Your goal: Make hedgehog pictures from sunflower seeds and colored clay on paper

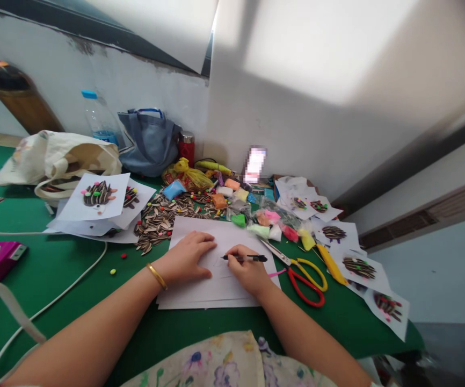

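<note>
My right hand [248, 269] is closed around a black pen [252, 258], its tip at the white paper [188, 298] in front of me. Faint lines show on the sheet by the tip. Spread flat on the paper's left part is my left hand [190, 258], with nothing in it. More sheets lie under the top one. Just right of the paper are scissors [307, 274] with one yellow and one red handle. Striped sunflower seeds [155, 215] are heaped beyond the paper's far left corner.
Small bags of coloured clay [273, 216] lie beyond the paper. A yellow utility knife [331, 264] and seed-picture sheets [363, 267] are at right, another picture stack [95, 201] at left. Bags, a bottle [101, 121] and a blurred phone [255, 164] stand along the wall. A white cable [67, 287] crosses the left.
</note>
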A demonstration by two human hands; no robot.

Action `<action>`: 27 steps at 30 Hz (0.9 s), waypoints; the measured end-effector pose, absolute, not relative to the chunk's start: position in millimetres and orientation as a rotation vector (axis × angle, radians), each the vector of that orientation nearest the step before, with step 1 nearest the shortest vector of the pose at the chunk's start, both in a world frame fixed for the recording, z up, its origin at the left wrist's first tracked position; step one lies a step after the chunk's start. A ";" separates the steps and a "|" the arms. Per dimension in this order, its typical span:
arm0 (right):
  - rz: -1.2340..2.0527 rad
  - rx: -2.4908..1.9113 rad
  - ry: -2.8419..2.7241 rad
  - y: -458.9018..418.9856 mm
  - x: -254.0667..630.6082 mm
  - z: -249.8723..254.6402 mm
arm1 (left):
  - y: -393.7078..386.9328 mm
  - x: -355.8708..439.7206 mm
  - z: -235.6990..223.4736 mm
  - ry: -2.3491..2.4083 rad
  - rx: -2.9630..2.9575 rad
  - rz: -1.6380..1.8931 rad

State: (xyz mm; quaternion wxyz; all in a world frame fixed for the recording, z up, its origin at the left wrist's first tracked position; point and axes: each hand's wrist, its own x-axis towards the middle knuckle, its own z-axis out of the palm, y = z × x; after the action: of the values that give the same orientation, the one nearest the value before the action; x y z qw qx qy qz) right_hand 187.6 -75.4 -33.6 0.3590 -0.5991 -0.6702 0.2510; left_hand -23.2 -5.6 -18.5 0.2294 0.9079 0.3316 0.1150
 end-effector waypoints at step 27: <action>0.633 -1.586 -1.780 -74.2 184.0 -30.9 | -5.6 -23.9 -20.5 0.919 2.516 0.312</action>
State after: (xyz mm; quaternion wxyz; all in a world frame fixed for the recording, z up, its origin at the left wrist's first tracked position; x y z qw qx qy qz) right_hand 184.0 -74.2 -30.9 0.3311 -0.6066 -0.6809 0.2423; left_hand -23.9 -5.6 -20.5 0.2205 0.9101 0.3323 0.1127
